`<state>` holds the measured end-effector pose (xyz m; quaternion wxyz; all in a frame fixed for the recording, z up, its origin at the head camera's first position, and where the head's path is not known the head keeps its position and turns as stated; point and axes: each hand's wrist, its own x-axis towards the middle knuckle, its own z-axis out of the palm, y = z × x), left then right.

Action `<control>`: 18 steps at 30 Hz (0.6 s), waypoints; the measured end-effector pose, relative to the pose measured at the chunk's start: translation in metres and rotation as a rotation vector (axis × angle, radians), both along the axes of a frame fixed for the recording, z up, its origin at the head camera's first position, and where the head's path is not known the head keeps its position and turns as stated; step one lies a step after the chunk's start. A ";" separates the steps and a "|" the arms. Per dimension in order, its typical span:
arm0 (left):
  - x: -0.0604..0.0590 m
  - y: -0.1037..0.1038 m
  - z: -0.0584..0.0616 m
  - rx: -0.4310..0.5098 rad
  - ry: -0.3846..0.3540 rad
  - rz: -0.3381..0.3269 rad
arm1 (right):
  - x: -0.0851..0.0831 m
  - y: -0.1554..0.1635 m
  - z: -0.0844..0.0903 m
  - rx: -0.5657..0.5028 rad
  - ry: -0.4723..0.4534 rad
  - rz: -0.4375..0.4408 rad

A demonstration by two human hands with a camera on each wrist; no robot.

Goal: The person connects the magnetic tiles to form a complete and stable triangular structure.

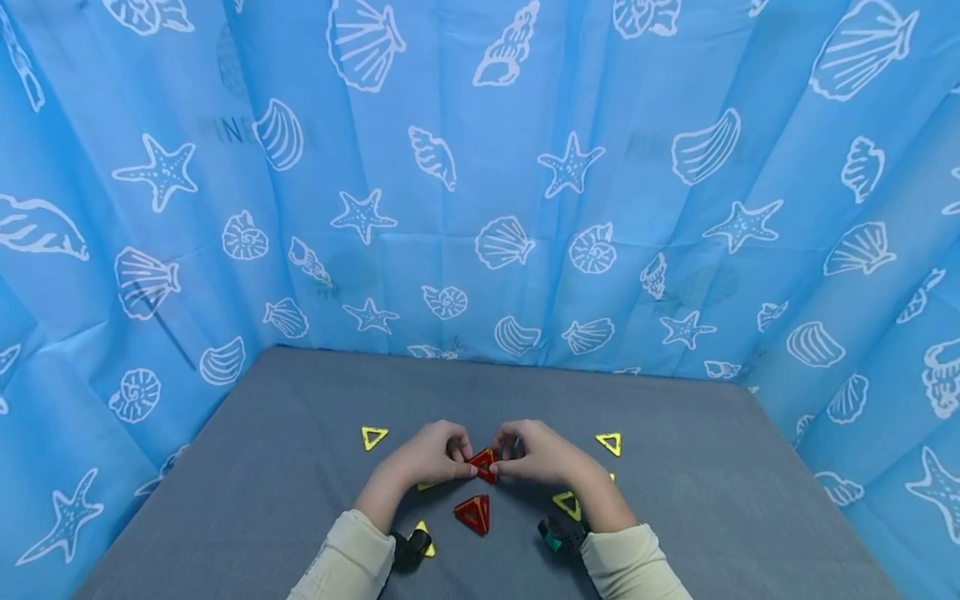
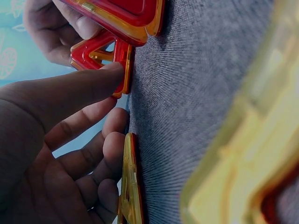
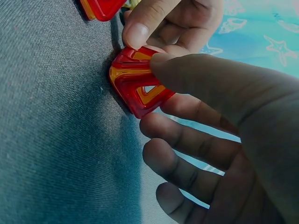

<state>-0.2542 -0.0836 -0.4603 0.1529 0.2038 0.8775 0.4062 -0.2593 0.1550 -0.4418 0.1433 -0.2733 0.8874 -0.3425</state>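
A blue seashell-print curtain (image 1: 480, 167) fills the upper frame; yellow triangle tiles (image 1: 373, 436) lie scattered on the lower-centre grey table (image 1: 712, 483).

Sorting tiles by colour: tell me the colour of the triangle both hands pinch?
Red triangle with orange inner edges, clearest in the right wrist view.

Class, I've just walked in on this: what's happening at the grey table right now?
A person sits at a grey table ringed by a blue seashell curtain. The left hand and right hand meet in the middle and together pinch a small red triangle piece standing on the cloth. Another red triangle lies nearer the person, and yellow triangles lie scattered around.
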 end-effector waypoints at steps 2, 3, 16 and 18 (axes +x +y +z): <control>0.000 0.000 0.000 0.001 0.004 -0.003 | 0.000 0.000 0.001 -0.001 -0.003 -0.001; 0.000 0.000 0.000 0.002 0.005 -0.004 | 0.000 0.000 0.001 -0.003 -0.004 0.000; -0.001 -0.001 0.000 0.007 0.006 -0.010 | 0.000 -0.001 0.001 -0.005 0.005 -0.013; -0.001 0.000 0.000 0.008 0.000 -0.008 | 0.000 -0.001 0.001 -0.006 0.004 -0.010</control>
